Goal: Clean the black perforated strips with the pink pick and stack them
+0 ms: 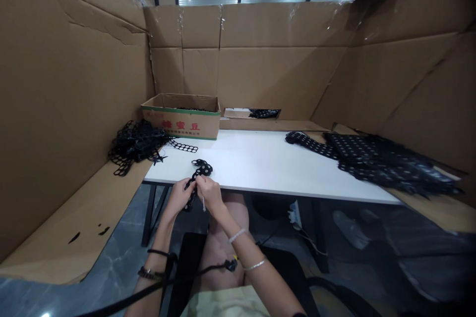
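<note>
A black perforated strip point(204, 166) with rows of round holes, some showing pale, lies partly on the front edge of the white table, and its lower end hangs past the edge. My left hand point(182, 195) is closed on this strip, thumb and fingers pinching its side. Right beside it, my right hand point(210, 193) is closed, fingertips against the strip. A slim pale tool point(204, 203) sticks out below the right hand's fingers; its upper part is hidden in the grip. What the fingertips pinch is too small to make out.
On the left lies a tangled heap of black open-holed strips point(137, 141), beside a cardboard box point(182, 121) with red lettering. Many black dotted strips point(379, 158) are piled at the right. Cardboard walls point(282, 69) surround the white table point(256, 163); the back one has a slot.
</note>
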`<state>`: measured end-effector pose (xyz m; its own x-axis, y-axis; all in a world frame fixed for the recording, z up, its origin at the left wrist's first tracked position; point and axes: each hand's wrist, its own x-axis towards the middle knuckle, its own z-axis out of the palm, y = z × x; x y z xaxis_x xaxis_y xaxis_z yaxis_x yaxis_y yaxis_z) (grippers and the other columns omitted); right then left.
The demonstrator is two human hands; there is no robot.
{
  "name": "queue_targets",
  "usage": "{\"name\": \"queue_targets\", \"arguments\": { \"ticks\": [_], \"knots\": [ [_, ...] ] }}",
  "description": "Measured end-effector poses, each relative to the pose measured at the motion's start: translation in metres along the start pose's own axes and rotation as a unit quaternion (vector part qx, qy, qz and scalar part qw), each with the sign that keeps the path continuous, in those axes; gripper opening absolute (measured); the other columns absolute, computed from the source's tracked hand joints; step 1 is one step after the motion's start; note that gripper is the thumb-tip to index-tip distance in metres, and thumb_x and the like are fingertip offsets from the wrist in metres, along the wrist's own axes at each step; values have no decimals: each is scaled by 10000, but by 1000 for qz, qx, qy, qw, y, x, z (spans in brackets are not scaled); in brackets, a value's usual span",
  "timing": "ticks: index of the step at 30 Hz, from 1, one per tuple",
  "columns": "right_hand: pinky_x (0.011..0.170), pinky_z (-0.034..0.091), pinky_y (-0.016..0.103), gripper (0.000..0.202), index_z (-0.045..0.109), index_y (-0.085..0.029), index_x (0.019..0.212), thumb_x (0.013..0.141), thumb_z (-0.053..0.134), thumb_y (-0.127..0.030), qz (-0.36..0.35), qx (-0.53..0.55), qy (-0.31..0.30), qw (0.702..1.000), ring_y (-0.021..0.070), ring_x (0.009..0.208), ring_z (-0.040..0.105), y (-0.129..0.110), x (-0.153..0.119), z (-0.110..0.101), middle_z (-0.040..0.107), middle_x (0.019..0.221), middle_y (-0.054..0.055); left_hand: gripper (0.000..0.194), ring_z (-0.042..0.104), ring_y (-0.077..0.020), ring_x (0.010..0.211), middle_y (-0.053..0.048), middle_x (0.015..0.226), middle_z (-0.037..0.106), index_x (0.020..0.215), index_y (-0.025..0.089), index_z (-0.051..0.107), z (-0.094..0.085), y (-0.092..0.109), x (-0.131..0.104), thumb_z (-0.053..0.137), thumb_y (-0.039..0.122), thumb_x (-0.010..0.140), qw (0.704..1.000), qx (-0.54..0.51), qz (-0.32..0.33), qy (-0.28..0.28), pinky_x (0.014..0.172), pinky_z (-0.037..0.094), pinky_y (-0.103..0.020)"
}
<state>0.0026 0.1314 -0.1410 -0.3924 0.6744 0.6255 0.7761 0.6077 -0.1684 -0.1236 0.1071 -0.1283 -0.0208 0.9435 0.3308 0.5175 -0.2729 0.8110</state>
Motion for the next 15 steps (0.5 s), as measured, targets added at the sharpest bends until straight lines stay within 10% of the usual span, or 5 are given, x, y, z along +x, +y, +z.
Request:
{"name": "queue_targets", "arguments": {
  "ticks": [15],
  "knots": [
    [545,207,238,204,547,-188,852,928,361,-220,31,32,-91,995,131,672,516,5,16,-19,624,783,20,313,379,-114,493,32,488,406,582,163,495,3,4,-1,458,361,821,997,48,10,55,521,223,-236]
  ]
}}
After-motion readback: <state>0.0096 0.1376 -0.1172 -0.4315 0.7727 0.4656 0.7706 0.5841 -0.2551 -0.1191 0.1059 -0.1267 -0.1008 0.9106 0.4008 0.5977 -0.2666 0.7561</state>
